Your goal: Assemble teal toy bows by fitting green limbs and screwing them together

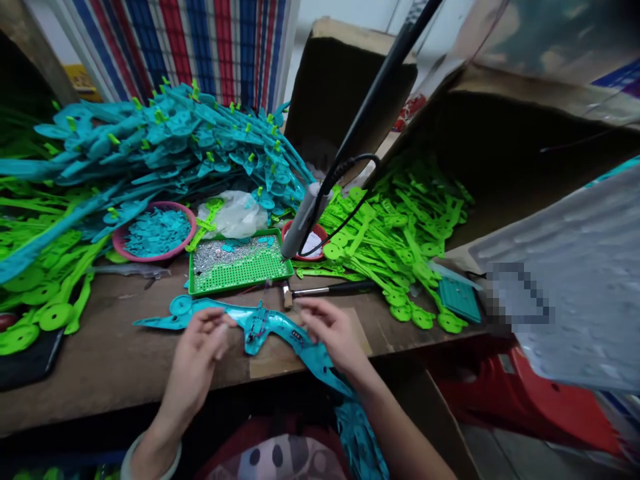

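The left hand (200, 343) and right hand (331, 328) are pinching, fingers closed, the teal plastic shell (273, 325) lying between their fingertips on the workbench (125, 360), so keeping it pressed flat seems wise.

We cannot tell whether our left hand (197, 350) pinches anything: its fingertips are blurred, and whatever sits between them is too small to make out. Our right hand (330, 330) is smeared too and covers part of the teal plastic piece (265, 323), whose near end passes under that wrist. In the green tray (250, 270) the silvery bits are too fine to identify. A pixelated patch (520, 293) at the right hides what lies there. The top edge cuts off the black pole (380, 87), and the left edge cuts off the green heap (30, 293).
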`<control>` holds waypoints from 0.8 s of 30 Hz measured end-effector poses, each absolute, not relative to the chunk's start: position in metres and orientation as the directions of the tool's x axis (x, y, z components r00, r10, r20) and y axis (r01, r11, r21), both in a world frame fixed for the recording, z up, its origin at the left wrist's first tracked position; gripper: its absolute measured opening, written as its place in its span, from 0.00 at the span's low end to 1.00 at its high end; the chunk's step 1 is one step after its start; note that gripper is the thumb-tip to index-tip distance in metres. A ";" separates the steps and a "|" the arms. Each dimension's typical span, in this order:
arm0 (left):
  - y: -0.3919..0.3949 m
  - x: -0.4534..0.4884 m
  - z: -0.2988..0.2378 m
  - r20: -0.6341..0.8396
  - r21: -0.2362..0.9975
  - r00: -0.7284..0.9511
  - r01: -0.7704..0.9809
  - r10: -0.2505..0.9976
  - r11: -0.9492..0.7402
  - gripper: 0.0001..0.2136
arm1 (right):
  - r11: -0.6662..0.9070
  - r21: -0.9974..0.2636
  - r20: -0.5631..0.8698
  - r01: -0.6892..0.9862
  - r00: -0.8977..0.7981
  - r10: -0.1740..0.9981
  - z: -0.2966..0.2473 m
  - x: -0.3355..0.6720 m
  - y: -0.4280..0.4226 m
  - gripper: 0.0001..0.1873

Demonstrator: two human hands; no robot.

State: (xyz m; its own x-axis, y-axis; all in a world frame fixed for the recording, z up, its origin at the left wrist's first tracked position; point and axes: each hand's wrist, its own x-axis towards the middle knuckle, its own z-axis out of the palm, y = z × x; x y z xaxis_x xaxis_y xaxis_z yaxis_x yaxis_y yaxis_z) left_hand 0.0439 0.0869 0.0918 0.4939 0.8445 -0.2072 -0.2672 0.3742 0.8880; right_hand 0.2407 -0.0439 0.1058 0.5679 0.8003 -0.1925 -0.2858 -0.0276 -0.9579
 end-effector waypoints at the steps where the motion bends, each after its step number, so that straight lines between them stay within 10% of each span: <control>1: 0.082 0.048 0.091 -0.213 0.922 0.568 -0.153 0.795 0.356 0.13 | -0.094 -0.965 -0.211 -0.244 0.513 0.832 0.106 0.236 -0.041 0.13; 4: 0.072 0.056 0.094 -0.189 0.964 0.678 -0.011 0.710 0.267 0.12 | -0.080 -0.976 -0.166 -0.200 0.465 0.869 0.110 0.226 -0.035 0.13; 11: 0.095 0.050 0.112 -0.151 0.897 0.475 -0.303 0.867 0.322 0.12 | 0.205 -0.927 0.041 -0.314 0.460 0.887 0.127 0.233 -0.041 0.05; 19: 0.109 0.080 0.141 -0.297 0.780 0.722 -0.194 0.624 0.595 0.25 | 0.134 -0.945 0.117 -0.299 0.074 0.990 0.152 0.218 -0.052 0.20; 24: 0.132 0.072 0.148 -0.077 0.932 0.593 -0.243 0.802 0.269 0.15 | 0.231 -0.940 0.041 -0.253 0.587 0.808 0.150 0.249 -0.069 0.13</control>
